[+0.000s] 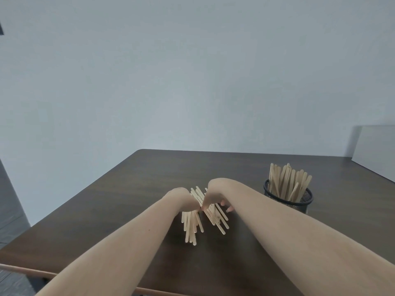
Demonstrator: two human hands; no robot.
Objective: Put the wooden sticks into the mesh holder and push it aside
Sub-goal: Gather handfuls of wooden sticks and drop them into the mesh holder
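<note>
Pale flat wooden sticks [192, 227] lie in a loose bundle in the middle of the dark table [106, 210]. My left hand [181, 199] is closed over one bunch of them, and the sticks fan out below it toward me. My right hand [215, 197] touches the left one and curls over a second bunch [218, 218] that slants to the right. The black mesh holder [288, 198] stands upright to the right of my hands, apart from them, with several sticks standing in it.
A pale wall rises behind the table's far edge. A light flat board [376, 148] leans at the back right corner. The table's near edge [25, 271] has a light wooden rim, and the left edge runs diagonally.
</note>
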